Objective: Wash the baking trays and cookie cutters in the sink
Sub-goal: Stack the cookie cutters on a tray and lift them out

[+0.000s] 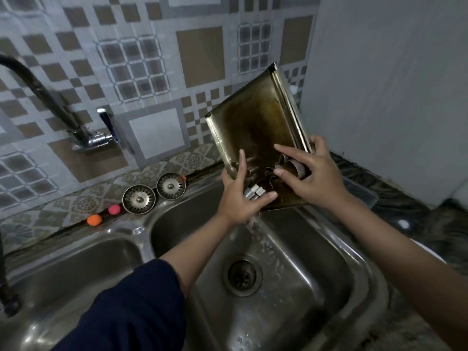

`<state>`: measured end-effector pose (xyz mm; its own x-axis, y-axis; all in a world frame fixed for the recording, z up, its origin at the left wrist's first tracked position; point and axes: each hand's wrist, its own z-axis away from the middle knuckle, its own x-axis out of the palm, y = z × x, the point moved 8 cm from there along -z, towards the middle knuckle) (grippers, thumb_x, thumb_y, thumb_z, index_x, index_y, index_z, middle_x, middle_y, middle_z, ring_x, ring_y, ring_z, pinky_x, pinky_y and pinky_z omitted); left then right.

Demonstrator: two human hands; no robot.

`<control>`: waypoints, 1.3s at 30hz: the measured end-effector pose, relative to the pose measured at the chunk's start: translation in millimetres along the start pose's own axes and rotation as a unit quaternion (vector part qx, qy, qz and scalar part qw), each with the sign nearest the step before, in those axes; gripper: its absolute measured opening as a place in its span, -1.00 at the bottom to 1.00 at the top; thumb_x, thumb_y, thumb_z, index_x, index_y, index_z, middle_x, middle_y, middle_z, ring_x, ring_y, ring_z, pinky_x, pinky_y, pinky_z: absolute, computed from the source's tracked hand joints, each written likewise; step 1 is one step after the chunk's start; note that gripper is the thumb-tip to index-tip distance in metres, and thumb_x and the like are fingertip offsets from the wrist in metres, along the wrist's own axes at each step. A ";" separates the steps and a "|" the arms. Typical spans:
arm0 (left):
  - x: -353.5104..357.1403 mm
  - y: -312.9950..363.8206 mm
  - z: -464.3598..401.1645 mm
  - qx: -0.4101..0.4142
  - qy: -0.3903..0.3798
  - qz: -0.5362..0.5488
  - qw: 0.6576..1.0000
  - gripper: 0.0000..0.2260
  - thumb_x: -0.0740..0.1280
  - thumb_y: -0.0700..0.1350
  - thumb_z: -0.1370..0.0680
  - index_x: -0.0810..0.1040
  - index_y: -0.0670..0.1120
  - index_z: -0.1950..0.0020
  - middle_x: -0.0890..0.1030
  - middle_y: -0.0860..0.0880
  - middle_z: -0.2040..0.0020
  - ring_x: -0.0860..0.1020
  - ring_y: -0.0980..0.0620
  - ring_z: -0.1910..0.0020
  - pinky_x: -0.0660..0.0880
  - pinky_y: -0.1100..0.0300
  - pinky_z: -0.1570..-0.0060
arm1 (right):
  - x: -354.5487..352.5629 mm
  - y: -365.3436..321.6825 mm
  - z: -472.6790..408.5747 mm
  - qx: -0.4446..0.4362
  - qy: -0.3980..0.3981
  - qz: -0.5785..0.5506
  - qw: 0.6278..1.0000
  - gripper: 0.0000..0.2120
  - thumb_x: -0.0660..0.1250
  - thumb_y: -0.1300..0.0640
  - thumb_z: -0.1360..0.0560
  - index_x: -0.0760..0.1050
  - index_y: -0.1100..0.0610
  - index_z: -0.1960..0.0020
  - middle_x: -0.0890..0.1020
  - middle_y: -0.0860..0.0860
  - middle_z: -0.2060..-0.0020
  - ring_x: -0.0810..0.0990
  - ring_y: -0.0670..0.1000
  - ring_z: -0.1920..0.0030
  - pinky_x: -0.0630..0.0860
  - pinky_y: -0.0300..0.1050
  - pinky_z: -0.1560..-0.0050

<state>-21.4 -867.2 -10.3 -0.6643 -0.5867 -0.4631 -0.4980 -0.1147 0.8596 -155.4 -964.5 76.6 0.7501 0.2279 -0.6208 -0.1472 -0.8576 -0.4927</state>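
Steel double sink [354, 287] fills the foreground of a tiled kitchen, drain [241, 274] unplugged in the right basin, w/ droplets on its floor and a thin trickle of water [253, 222] running off the tray's low corner. Just above it, a person tips a stained baking tray [255, 122] steeply over that basin. Left hand [239, 198], dark sleeve pushed back, grips the tray's lower left corner, fingers spread against the face. Right hand [311, 176] clasps the right rim, thumb behind, index finger stretched over the cookie cutters [266, 173], which lie bunched at the tray's bottom edge; approx. three or four, exact count unclear. Brown baked-on film covers the tray's centre, so the scrubbing looks far from done: at best a first rinse, cutters not yet washed singly. Only one tray is in view. Farther back, two sink strainers [154, 196] sit on the ledge beside small orange and pink balls [103, 215]. Beyond, a wall tap [88, 138] w/ black spout against patterned tiles [152, 59].
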 end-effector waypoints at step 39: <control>49.8 153.5 44.1 0.144 0.035 0.039 0.988 -0.18 0.27 0.29 -0.41 -0.21 0.30 -0.48 -0.07 -0.21 -0.48 0.10 -0.21 -0.48 0.14 0.13 -0.27 | -164.1 -67.9 52.0 -0.057 0.064 0.162 0.983 -0.53 0.45 -0.14 -0.38 0.49 -0.18 -0.27 0.37 0.10 -0.24 0.54 0.06 -0.06 0.62 -0.07 0.22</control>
<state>-155.4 -878.6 89.1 -0.6716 -0.6406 -0.3723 -0.5911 0.1604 0.7905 -301.9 -919.7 180.2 0.7521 -0.1193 -0.6481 -0.3235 -0.9237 -0.2054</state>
